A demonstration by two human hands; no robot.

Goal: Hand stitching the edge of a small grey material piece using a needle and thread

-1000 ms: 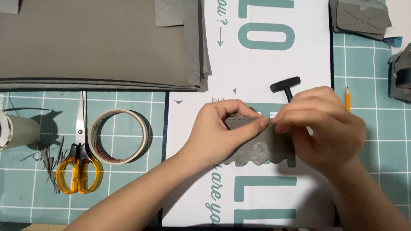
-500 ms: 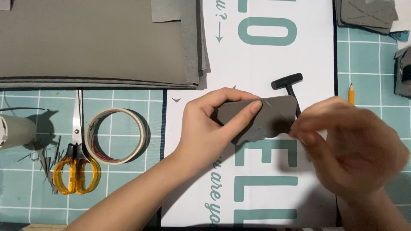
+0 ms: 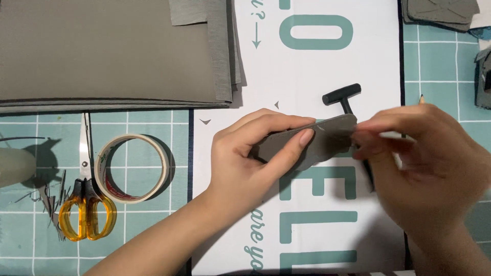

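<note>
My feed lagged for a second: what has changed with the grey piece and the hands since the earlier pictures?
The grey fabric piece was lifted off the white printed sheet and turned, held throughout in the left hand. The right hand shifted rightward to its right end. The scissors, tape roll and black T-handled tool stayed put.

A printed white sheet (image 3: 317, 66) lies on the cutting mat (image 3: 440, 61). Over the sheet, the left hand (image 3: 250, 153) and right hand (image 3: 424, 163) meet on a fabric piece (image 3: 327, 140), with a T-handled tool (image 3: 341, 95) just behind it. Left of the sheet lie a tape roll (image 3: 134, 168), then scissors (image 3: 86, 204). Stacked fabric sheets (image 3: 102, 51) lie behind them.
</note>
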